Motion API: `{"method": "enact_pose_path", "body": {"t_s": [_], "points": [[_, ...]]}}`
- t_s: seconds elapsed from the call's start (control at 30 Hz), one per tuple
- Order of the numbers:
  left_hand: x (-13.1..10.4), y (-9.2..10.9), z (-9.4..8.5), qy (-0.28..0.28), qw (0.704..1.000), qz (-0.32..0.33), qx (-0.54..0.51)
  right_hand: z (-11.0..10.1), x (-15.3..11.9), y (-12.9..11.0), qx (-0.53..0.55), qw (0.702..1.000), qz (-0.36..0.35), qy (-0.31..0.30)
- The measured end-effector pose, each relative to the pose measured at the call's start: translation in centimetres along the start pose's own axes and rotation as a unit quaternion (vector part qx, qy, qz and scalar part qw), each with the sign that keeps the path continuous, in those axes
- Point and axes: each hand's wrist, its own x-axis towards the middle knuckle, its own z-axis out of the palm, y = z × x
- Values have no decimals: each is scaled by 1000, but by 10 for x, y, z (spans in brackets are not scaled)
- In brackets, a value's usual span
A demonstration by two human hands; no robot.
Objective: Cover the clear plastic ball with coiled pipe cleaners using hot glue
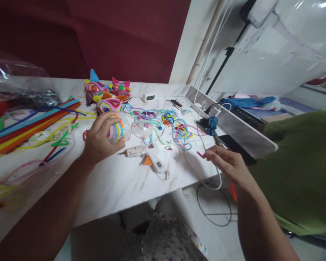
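Note:
My left hand [101, 139] is wrapped round a clear plastic mask [127, 127] partly covered with bands of coloured pipe cleaner. Out to the right, my right hand [226, 163] pinches a short pink pipe cleaner [200, 154] between thumb and fingertips. Below the left hand a white hot glue gun [136, 151] lies on the table, its tip pointing left. A second clear piece [141, 129] with coloured specks rests just right of the mask. Behind the hand stand finished-looking animal faces [121, 88] made of pipe cleaners.
Long pipe cleaners [35, 125] lie in a bundle on the left. Tangled pipe cleaners [183, 132] cover the middle right. A small white digital clock [149, 97] stands at the back. A white cable [197, 174] droops over the front edge. Someone in a green top [301, 170] is at the right.

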Motion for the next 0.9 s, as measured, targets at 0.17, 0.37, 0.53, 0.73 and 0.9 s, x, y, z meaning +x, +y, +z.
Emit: {"method": "enact_pose_path", "body": {"t_s": [0.17,0.37,0.53,0.73,0.9], "points": [[-1,0,2,-4,1000,0,-12,18,5,5,1,999,-14,-31],[-1,0,2,-4,1000,11,-16,51,14,-4,-90,989,-45,-111],[1,0,2,-1,1000,27,-2,77,17,-8,-172,977,-34,-120],[2,4,0,-2,998,28,50,69,26,2,-163,981,-36,-102],[3,8,-2,-1,997,41,58,32,29,17,-95,991,-13,-88]]}}
